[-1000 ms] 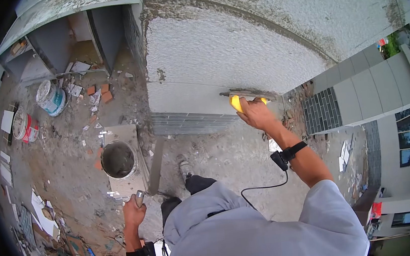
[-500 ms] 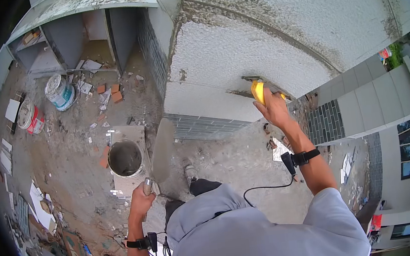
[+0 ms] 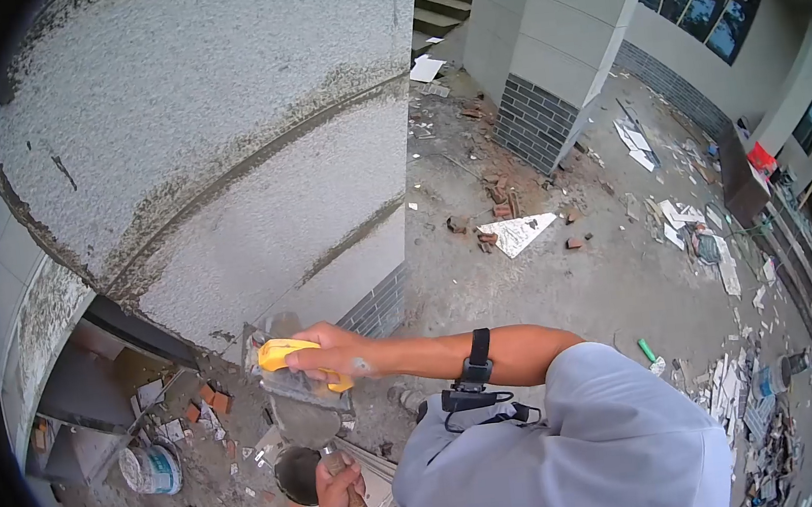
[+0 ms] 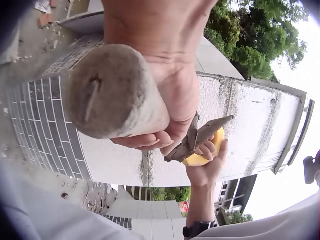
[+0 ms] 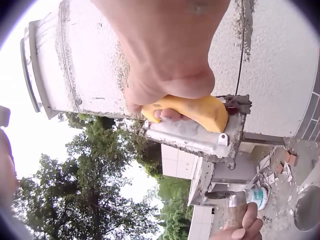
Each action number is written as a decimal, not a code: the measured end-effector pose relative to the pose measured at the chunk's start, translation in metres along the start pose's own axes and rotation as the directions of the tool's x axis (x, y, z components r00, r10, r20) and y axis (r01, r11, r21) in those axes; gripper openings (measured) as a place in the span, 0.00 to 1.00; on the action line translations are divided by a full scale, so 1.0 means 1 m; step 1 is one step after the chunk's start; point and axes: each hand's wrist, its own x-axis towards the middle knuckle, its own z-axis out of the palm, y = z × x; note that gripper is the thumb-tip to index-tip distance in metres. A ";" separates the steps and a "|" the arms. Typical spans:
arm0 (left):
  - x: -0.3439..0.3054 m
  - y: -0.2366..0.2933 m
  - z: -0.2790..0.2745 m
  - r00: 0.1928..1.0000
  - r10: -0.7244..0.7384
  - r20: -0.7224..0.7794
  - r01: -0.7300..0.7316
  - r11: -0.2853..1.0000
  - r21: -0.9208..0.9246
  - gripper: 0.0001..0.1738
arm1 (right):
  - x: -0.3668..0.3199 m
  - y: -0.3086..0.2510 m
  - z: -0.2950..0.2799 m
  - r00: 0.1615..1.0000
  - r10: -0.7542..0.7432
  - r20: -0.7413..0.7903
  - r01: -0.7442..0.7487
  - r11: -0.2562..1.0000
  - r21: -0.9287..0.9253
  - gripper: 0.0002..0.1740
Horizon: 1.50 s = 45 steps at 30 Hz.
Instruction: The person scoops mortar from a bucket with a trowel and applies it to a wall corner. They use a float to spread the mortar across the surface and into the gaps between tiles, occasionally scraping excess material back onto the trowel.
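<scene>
My right hand [image 3: 332,352] grips the yellow handle [image 3: 283,352] of a plastering trowel, its metal plate [image 5: 185,134] edged with grey mortar. Just below, my left hand [image 3: 336,487] holds a second trowel by its round wooden handle [image 4: 112,92], whose butt end faces the left wrist camera. That trowel's grey blade [image 3: 307,424] reaches toward the plate, and the two overlap in the head view. Grey mortar [image 4: 186,142] shows between the hands in the left wrist view. Beneath the left trowel is a bucket of mortar [image 3: 297,478], partly covered by the hand and blade.
The rough white wall [image 3: 255,230] stands in front, with a damp grey streak [image 3: 350,240] above its grey brick-pattern base [image 3: 377,303]. Two paint buckets [image 3: 152,468] stand at the left. A white board piece [image 3: 520,234], broken bricks and tile scraps litter the ground. A tiled pillar [image 3: 544,61] rises beyond.
My right hand has left the wall surface and come across to the left with its trowel. The left trowel has come up near it. The head view has swung to the right.
</scene>
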 end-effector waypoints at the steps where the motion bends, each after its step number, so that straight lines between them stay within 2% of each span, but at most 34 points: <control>1: -0.001 0.002 0.003 1.000 0.009 0.013 -0.010 0.999 0.033 0.11 | 0.000 0.002 -0.001 1.000 0.016 0.013 -0.016 1.000 0.009 0.19; 3: -0.004 0.002 0.005 1.000 0.008 -0.001 -0.008 1.000 0.021 0.11 | -0.002 0.007 -0.004 0.997 0.060 -0.042 -0.065 0.991 -0.121 0.18; 5: -0.013 0.005 0.007 1.000 -0.028 -0.008 0.027 0.996 -0.081 0.11 | -0.010 0.013 -0.007 0.996 0.091 -0.017 -0.093 0.987 -0.134 0.17; 7: -0.021 0.013 0.006 1.000 -0.017 -0.023 0.015 0.997 -0.076 0.11 | -0.017 0.031 -0.012 0.983 0.182 -0.035 -0.185 0.976 -0.118 0.16; 9: -0.028 0.012 0.001 0.999 0.016 -0.050 -0.021 0.996 -0.089 0.11 | -0.026 0.040 -0.021 0.963 0.268 -0.028 -0.268 0.946 -0.185 0.18; 11: -0.039 0.016 0.003 0.992 0.069 -0.109 -0.082 0.989 -0.119 0.11 | -0.036 0.052 -0.041 0.916 0.397 -0.055 -0.391 0.854 -0.345 0.18; 14: -0.051 0.030 -0.004 0.967 0.168 -0.193 -0.179 0.983 -0.044 0.09 | -0.047 0.028 -0.046 0.887 0.461 -0.012 -0.441 0.841 -0.314 0.19; 16: -0.058 0.037 -0.012 0.938 0.232 -0.256 -0.181 0.961 0.210 0.09 | -0.053 -0.005 -0.028 0.960 0.216 0.179 -0.116 0.888 -0.445 0.19; 17: -0.059 0.036 -0.017 0.937 0.223 -0.267 -0.161 0.958 0.236 0.09 | -0.051 -0.021 -0.016 0.956 0.219 0.195 -0.114 0.890 -0.441 0.19; 18: -0.062 0.041 -0.016 0.935 0.223 -0.277 -0.159 0.959 0.236 0.09 | -0.048 -0.035 -0.001 0.903 0.220 0.369 0.118 0.699 -0.706 0.19; 19: -0.063 0.048 -0.013 0.924 0.242 -0.296 -0.156 0.945 0.286 0.09 | -0.047 -0.040 0.009 0.816 0.276 0.508 0.376 0.415 -0.829 0.19; 20: -0.064 0.054 -0.009 0.914 0.264 -0.309 -0.154 0.929 0.337 0.09 | -0.047 -0.035 0.015 0.818 0.273 0.507 0.376 0.413 -0.830 0.19; 21: -0.065 0.058 -0.008 0.915 0.267 -0.304 -0.158 0.927 0.339 0.09 | -0.046 -0.027 0.020 0.788 0.145 0.598 0.542 0.296 -0.787 0.19; 22: -0.068 0.061 -0.008 0.915 0.241 -0.324 -0.105 0.917 0.386 0.11 | -0.045 -0.020 0.024 0.724 0.034 0.689 0.677 0.153 -0.720 0.20; 23: -0.070 0.063 -0.006 0.913 0.215 -0.346 -0.050 0.902 0.428 0.12 | -0.044 -0.016 0.027 0.721 -0.037 0.692 0.693 0.077 -0.717 0.20; 24: -0.071 0.067 -0.003 0.914 0.216 -0.343 -0.054 0.904 0.425 0.12 | -0.043 -0.011 0.023 0.721 -0.032 0.692 0.692 0.074 -0.718 0.20; 26: -0.074 0.071 0.006 0.887 0.315 -0.337 -0.099 0.844 0.528 0.14 | -0.042 -0.002 0.016 0.734 0.004 0.679 0.679 -0.030 -0.734 0.23; 27: -0.073 0.067 0.005 0.889 0.312 -0.335 -0.098 0.845 0.525 0.14 | -0.043 -0.001 0.015 0.737 0.007 0.676 0.676 -0.030 -0.736 0.23; 29: -0.070 0.059 0.000 0.859 0.432 -0.274 -0.171 0.747 0.642 0.18 | -0.045 -0.001 0.015 0.716 -0.018 0.698 0.696 -0.069 -0.715 0.16; 33: -0.070 0.058 -0.005 0.874 0.420 -0.245 -0.152 0.715 0.683 0.21 | -0.043 -0.003 0.016 0.705 0.025 0.709 0.709 -0.045 -0.703 0.13; 35: -0.070 0.062 -0.005 0.870 0.433 -0.237 -0.117 0.648 0.753 0.20 | -0.041 0.001 0.016 0.728 -0.036 0.685 0.686 0.022 -0.727 0.12; 36: -0.070 0.065 -0.005 0.874 0.432 -0.222 -0.128 0.647 0.752 0.20 | -0.040 0.002 0.016 0.737 -0.033 0.675 0.676 0.014 -0.737 0.12; 38: -0.070 0.073 -0.002 0.890 0.393 -0.231 -0.048 0.585 0.809 0.19 | -0.040 -0.001 0.012 0.751 -0.057 0.658 0.660 0.031 -0.750 0.12; 39: -0.070 0.076 0.001 0.898 0.382 -0.217 -0.022 0.532 0.846 0.17 | -0.039 -0.001 0.006 0.761 -0.052 0.646 0.648 0.016 -0.762 0.12; 40: -0.067 0.072 -0.001 0.902 0.383 -0.198 -0.041 0.532 0.846 0.17 | -0.038 0.000 -0.001 0.765 -0.027 0.644 0.644 -0.011 -0.765 0.13; 42: -0.063 0.061 -0.006 0.913 0.368 -0.179 0.011 0.416 0.909 0.17 | -0.039 0.003 -0.015 0.774 0.004 0.633 0.633 -0.044 -0.773 0.13; 43: -0.060 0.059 -0.010 0.914 0.368 -0.171 0.001 0.420 0.907 0.17 | -0.039 0.005 -0.021 0.823 0.011 0.568 0.567 0.053 -0.822 0.15; 44: -0.059 0.056 -0.013 0.918 0.364 -0.154 0.022 0.343 0.939 0.17 | -0.040 0.009 -0.027 0.865 0.025 0.502 0.492 0.154 -0.857 0.17; 45: -0.060 0.053 -0.017 0.923 0.357 -0.141 0.045 0.263 0.964 0.17 | -0.040 0.012 -0.033 0.866 0.034 0.499 0.489 0.155 -0.858 0.17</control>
